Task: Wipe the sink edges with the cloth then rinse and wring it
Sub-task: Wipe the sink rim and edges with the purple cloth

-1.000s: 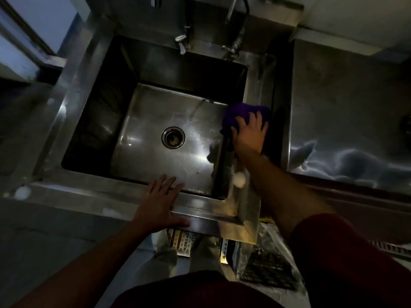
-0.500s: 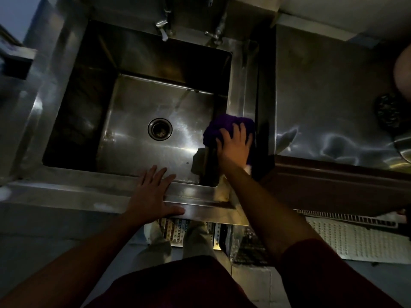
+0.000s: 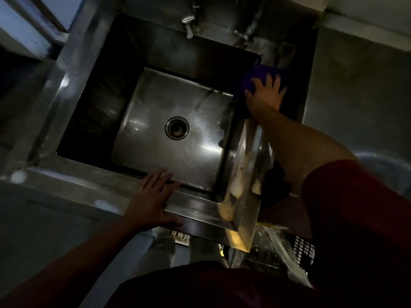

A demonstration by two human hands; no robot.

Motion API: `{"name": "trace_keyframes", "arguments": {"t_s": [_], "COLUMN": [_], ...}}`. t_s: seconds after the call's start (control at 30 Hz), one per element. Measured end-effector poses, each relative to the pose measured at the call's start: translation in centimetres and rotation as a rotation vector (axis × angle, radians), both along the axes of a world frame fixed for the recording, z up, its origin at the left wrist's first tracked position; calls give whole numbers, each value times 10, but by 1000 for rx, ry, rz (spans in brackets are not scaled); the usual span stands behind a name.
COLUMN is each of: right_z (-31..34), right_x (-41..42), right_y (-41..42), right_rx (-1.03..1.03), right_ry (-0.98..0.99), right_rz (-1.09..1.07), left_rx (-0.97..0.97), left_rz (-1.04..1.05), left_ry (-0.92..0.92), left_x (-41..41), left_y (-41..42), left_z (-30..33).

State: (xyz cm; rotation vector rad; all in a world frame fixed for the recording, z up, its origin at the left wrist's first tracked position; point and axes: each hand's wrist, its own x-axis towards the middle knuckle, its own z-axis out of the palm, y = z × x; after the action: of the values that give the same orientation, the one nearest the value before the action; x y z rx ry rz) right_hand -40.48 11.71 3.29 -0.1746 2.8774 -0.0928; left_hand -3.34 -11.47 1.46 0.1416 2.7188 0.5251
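— What takes up most of the view?

— A stainless steel sink, a deep square basin in dim light, with a round drain in the middle of its floor. To its right, across a dark gap, lies a steel counter.

— And at the back?

— Two taps on the rear wall: a left tap with a pale lever hanging down and a right tap near the far right corner.

— Where is the person?

— Standing at the near edge, dark red sleeves low in the view. The left hand lies flat on the front rim, fingers straight and slightly spread, thumb out along the rim, holding nothing.

— The cloth?

— The purple cloth sits on the right rim, near the far right corner, partly draped over the inner edge of the basin. The right hand presses down on it, fingers straight and fanned apart on top of the fabric, not curled round it.

— Anything smaller?

— Pale soapy smears lie along the near part of the right rim and at the front right corner. A small white blob sits at the front left corner of the rim.
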Motion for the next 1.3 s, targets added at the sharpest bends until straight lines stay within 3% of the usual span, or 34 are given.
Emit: {"name": "trace_keyframes", "arguments": {"t_s": [0.27, 0.5, 0.73, 0.83, 0.93, 1.1, 1.3], "right_z": [9, -6, 6, 27, 49, 73, 30], "right_x": [1, 132, 227, 205, 144, 28, -41], "right_y": [-1, -6, -6, -2, -2, -15, 2], "right_rx": [-20, -59, -62, -172, -253, -117, -48], "right_ry": [-1, 68, -14, -36, 102, 184, 121], "right_rz": [-1, -104, -96, -165, -165, -145, -36], "left_rx": [-21, -12, -9, 10, 3, -5, -23], "left_rz": [20, 6, -20, -18, -27, -43, -23], "left_ry": [-18, -75, -37, -5, -2, -2, 7], "left_x": [-1, 1, 0, 3, 3, 2, 1], "left_y": [1, 0, 0, -1, -1, -2, 0], "left_z": [3, 4, 6, 2, -2, -5, -3]}}
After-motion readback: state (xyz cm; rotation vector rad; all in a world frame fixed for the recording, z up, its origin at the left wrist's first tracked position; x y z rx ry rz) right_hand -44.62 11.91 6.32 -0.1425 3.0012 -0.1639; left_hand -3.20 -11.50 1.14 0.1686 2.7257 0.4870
